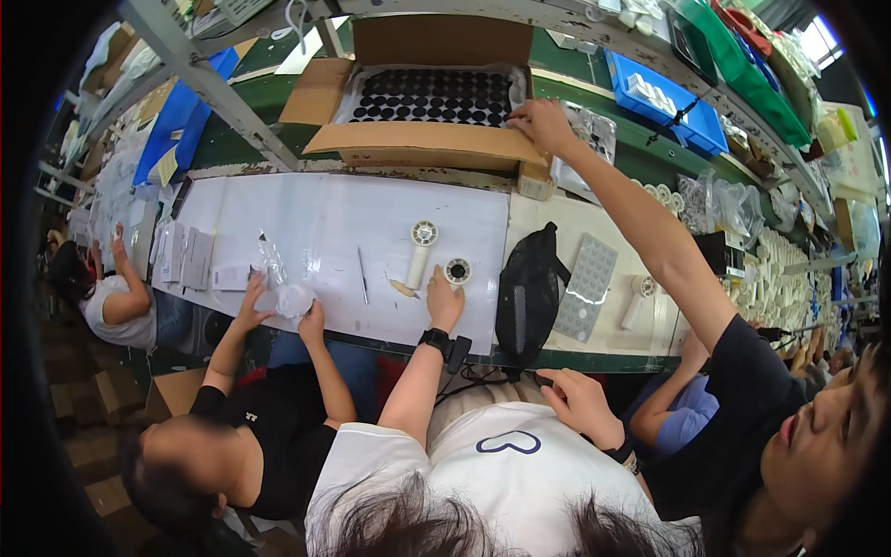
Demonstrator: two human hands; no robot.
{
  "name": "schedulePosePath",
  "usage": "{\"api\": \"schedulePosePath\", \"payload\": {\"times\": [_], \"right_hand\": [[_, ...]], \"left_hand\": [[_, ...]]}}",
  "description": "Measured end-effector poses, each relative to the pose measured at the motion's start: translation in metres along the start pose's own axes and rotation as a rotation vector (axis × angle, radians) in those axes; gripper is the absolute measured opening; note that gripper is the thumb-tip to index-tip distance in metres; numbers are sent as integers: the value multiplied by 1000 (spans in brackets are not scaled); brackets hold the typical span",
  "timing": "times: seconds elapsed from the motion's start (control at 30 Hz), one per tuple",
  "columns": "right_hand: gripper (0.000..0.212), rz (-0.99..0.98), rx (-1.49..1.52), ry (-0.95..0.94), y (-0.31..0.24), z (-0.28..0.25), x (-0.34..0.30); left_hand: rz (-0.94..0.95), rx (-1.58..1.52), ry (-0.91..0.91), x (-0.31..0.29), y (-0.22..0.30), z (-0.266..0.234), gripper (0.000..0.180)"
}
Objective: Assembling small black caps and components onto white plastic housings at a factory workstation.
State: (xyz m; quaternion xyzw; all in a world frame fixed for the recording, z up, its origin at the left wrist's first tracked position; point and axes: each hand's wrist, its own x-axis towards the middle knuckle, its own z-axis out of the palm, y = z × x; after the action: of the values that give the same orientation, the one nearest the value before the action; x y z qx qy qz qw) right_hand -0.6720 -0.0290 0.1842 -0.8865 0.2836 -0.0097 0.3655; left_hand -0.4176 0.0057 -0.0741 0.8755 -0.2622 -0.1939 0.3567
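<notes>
My left hand [445,304], wearing a black watch, is closed at the low end of a small white handheld fan [457,271] with a dark centre. My fingers hide its handle. Just left of it, another white handheld fan [424,234] lies on the white table top, its handle toward me. A small tan piece [403,289] rests by that handle, and a slim pen-like tool [362,275] lies farther left. What looks like my right hand [585,406], banded at the wrist, is in front of my shirt below the table edge, empty, fingers apart.
A carton [422,147] of black round parts stands at the back; a co-worker's hand [541,125] touches its right corner. A black mesh pouch [532,297] and a grey blister sheet [587,288] lie right. Left, another person's hands hold clear plastic [295,300].
</notes>
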Motion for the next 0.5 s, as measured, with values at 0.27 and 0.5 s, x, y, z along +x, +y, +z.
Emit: {"api": "schedulePosePath", "payload": {"times": [0.27, 0.5], "right_hand": [[25, -32, -31, -68, -4, 6, 12], [26, -11, -50, -102, -3, 10, 13]], "left_hand": [[132, -8, 48, -31, 5, -18, 80], [170, -15, 35, -42, 3, -23, 82]]}}
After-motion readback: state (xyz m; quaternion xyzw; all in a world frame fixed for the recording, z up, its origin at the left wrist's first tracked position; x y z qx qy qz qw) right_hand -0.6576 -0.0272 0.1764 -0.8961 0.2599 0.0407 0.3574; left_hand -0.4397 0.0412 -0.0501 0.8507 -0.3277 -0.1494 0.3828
